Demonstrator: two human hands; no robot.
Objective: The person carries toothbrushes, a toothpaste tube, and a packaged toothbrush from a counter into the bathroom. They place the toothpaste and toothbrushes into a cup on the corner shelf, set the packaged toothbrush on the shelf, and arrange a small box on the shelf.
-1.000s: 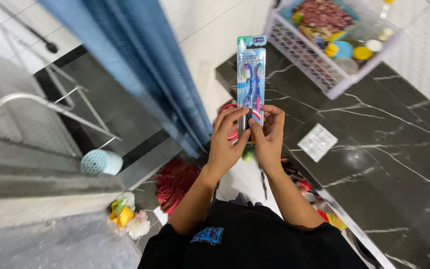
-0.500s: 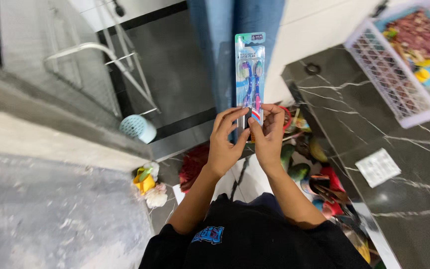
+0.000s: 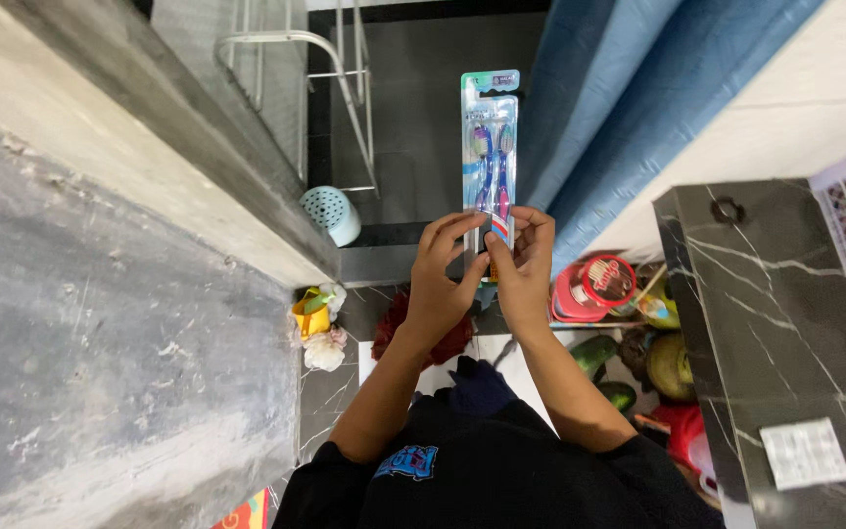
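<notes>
Left hand (image 3: 440,279) and right hand (image 3: 524,263) both grip the bottom end of a toothbrush pack (image 3: 490,157), held upright above the floor.

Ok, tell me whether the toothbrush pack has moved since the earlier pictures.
Yes. The toothbrush pack swung left: formerly right of the blue curtain, it now shows left of it, farther from the black counter.

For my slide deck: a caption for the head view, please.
Both hands, left hand and right hand, hold a toothbrush pack upright.

Sealed two-toothbrush blister pack (image 3: 491,157), upright, lower end gripped, above floor
</notes>
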